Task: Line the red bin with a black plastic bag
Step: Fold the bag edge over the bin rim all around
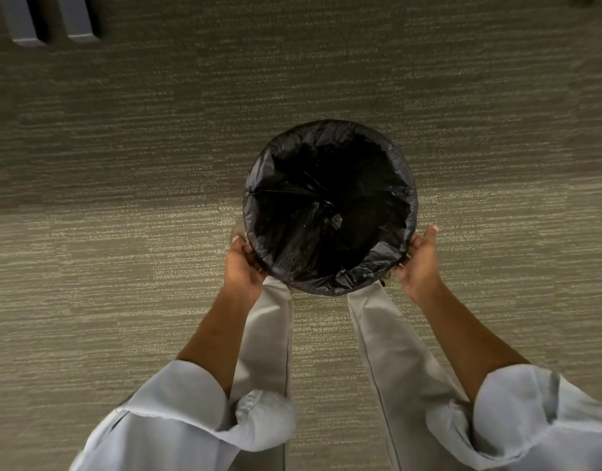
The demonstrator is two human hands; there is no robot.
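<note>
Bag (330,205) folded over bin rim, frame centre. Left hand (242,266) and right hand (418,263) clamped on bag's edge. Could slip inside if released slack.

Both your arms reach forward and down, sleeves rolled up past the elbows, forearms bare. Your left hand (242,263) is curled, fingers bent inward with a ring showing on one finger. Your right hand (419,258) mirrors it on the opposite side, thumb raised and pointing forward, fingers tucked under. The two hands are well apart, palms facing each other.
</note>
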